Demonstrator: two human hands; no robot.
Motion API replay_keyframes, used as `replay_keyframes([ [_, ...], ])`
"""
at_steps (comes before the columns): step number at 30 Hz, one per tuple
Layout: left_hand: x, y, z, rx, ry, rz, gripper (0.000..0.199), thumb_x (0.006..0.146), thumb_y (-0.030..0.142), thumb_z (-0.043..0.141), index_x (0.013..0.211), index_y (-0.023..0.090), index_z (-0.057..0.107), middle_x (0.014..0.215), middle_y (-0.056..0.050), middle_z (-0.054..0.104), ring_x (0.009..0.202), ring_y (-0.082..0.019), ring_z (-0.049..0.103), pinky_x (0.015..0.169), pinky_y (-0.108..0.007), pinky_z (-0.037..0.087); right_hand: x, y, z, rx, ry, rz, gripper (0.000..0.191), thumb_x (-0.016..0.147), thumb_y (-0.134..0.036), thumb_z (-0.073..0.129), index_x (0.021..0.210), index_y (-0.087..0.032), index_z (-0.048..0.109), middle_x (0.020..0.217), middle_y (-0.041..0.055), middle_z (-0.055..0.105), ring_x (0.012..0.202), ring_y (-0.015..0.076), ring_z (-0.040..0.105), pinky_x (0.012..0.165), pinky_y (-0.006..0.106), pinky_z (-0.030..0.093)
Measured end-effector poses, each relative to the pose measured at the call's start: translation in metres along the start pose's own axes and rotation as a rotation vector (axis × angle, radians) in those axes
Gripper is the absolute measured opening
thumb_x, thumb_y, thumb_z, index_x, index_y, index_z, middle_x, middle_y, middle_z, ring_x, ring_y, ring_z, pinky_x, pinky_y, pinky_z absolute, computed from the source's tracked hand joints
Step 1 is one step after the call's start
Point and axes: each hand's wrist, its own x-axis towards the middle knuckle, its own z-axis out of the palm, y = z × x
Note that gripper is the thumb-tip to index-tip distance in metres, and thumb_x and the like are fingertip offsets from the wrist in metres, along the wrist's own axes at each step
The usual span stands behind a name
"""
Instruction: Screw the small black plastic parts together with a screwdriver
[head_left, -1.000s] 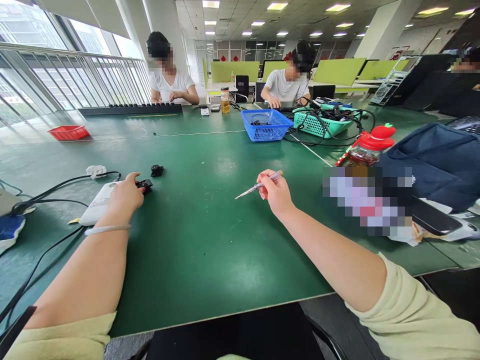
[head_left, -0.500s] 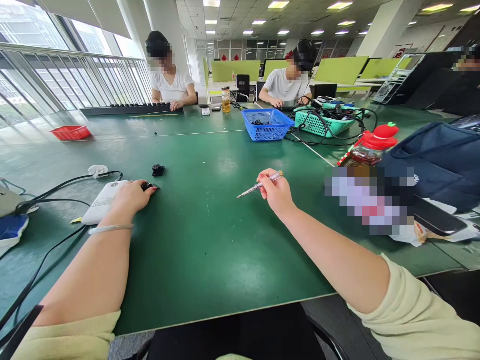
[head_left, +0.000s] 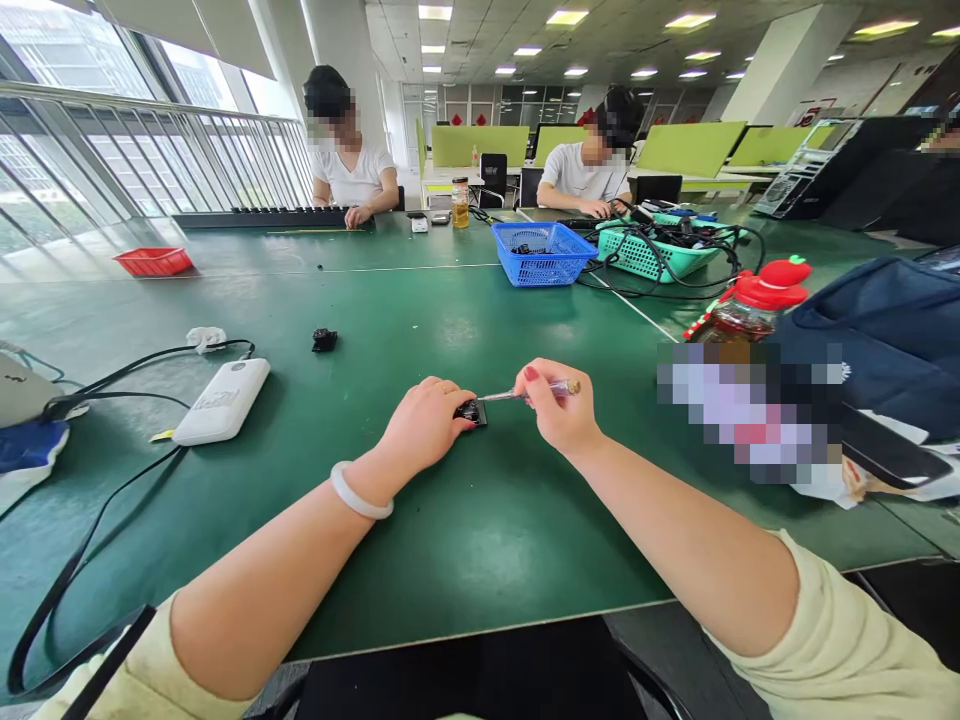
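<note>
Screwdriver in right grip, I'm apparently positioning its tip, left grip pinching the black component; steadiness is mattering next.

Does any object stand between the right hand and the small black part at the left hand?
Only the thin tool, held by the right hand itself, spans the gap to the small black part. Nothing else visible stands there; the left hand partly covers it from the other side.

Bright; daylight via windows at L, ceiling lights on; soft glare nr table's front edge; wide-angle stretch at pic edges.
</note>
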Motion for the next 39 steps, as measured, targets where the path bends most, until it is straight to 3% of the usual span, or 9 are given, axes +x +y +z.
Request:
replay_keyframes([
  [4, -0.001, -0.004, 0.007, -0.086, 0.042, 0.012, 0.031, 0.087, 0.031, 0.065, 0.117, 0.025, 0.070, 0.114, -0.009, 0.070, 0.109, -0.028, 0.061, 0.097, -0.044, 0.049, -0.001, -0.003, 0.001, -0.080, -0.056, -0.081, 0.052, 0.098, -0.050, 0.040, 0.058, -0.021, 0.054, 0.052, -0.0011, 0.049, 0.047, 0.0108, 0.043, 0.051, 0.027, 0.034],
  [11, 0.000, -0.010, 0.012, -0.177, 0.018, 0.036, 0.030, 0.092, 0.036, 0.059, 0.117, 0.022, 0.068, 0.113, -0.005, 0.072, 0.108, -0.026, 0.061, 0.100, -0.042, 0.047, -0.002, 0.002, 0.009, -0.293, -0.163, -0.346, 0.035, 0.096, -0.031, 0.044, 0.064, -0.021, 0.054, 0.055, -0.0015, 0.055, 0.051, 0.0104, 0.046, 0.052, 0.024, 0.037],
  [15, 0.000, -0.011, 0.013, -0.198, 0.008, 0.021, 0.031, 0.091, 0.035, 0.057, 0.118, 0.022, 0.067, 0.114, -0.006, 0.072, 0.109, -0.027, 0.060, 0.099, -0.043, 0.047, -0.002, 0.004, 0.009, -0.364, -0.202, -0.400, 0.030, 0.095, -0.028, 0.046, 0.066, -0.021, 0.053, 0.055, -0.0019, 0.055, 0.050, 0.0102, 0.046, 0.052, 0.023, 0.036],
  [23, 0.000, -0.011, 0.011, -0.221, -0.028, -0.020, 0.034, 0.087, 0.024, 0.059, 0.120, 0.021, 0.066, 0.118, -0.004, 0.071, 0.112, -0.026, 0.059, 0.102, -0.040, 0.046, -0.008, -0.005, 0.019, -0.534, -0.422, -0.685, 0.029, 0.090, -0.029, 0.051, 0.062, -0.020, 0.049, 0.055, -0.0022, 0.050, 0.051, 0.0114, 0.042, 0.051, 0.026, 0.029],
  [25, 0.000, -0.012, 0.012, -0.228, -0.025, -0.013, 0.033, 0.088, 0.026, 0.059, 0.120, 0.021, 0.066, 0.118, -0.004, 0.071, 0.111, -0.026, 0.060, 0.102, -0.040, 0.046, -0.007, -0.008, 0.016, -0.473, -0.396, -0.633, 0.030, 0.091, -0.026, 0.049, 0.061, -0.020, 0.048, 0.054, -0.0024, 0.048, 0.050, 0.0109, 0.040, 0.051, 0.027, 0.028],
  [29, 0.001, -0.014, 0.015, -0.213, -0.015, 0.002, 0.033, 0.089, 0.033, 0.060, 0.119, 0.022, 0.066, 0.116, -0.006, 0.071, 0.110, -0.026, 0.061, 0.101, -0.042, 0.047, 0.000, -0.004, 0.003, -0.216, -0.178, -0.196, 0.043, 0.097, -0.030, 0.042, 0.055, -0.020, 0.044, 0.049, -0.0039, 0.039, 0.046, 0.0094, 0.035, 0.048, 0.026, 0.028],
  [31, 0.001, -0.015, 0.015, -0.206, -0.017, 0.008, 0.034, 0.089, 0.035, 0.061, 0.120, 0.023, 0.066, 0.117, -0.006, 0.071, 0.110, -0.027, 0.061, 0.101, -0.043, 0.047, 0.003, 0.001, -0.002, -0.105, -0.139, -0.064, 0.046, 0.098, -0.036, 0.041, 0.055, -0.020, 0.047, 0.048, -0.0038, 0.040, 0.045, 0.0095, 0.036, 0.048, 0.026, 0.029],
  [35, 0.001, -0.015, 0.015, -0.215, -0.020, 0.015, 0.034, 0.089, 0.036, 0.061, 0.120, 0.023, 0.066, 0.118, -0.005, 0.070, 0.110, -0.026, 0.061, 0.101, -0.043, 0.047, 0.004, 0.008, -0.001, -0.030, -0.153, 0.030, 0.048, 0.096, -0.044, 0.044, 0.056, -0.019, 0.051, 0.049, -0.0027, 0.044, 0.047, 0.0103, 0.040, 0.048, 0.026, 0.031],
  [39, 0.000, -0.015, 0.014, -0.213, -0.019, 0.012, 0.034, 0.089, 0.035, 0.061, 0.121, 0.023, 0.065, 0.118, -0.006, 0.070, 0.111, -0.027, 0.060, 0.100, -0.042, 0.047, 0.001, 0.007, 0.002, -0.031, -0.175, 0.030, 0.048, 0.097, -0.042, 0.044, 0.055, -0.020, 0.049, 0.049, -0.0033, 0.043, 0.046, 0.0099, 0.040, 0.048, 0.026, 0.031],
])
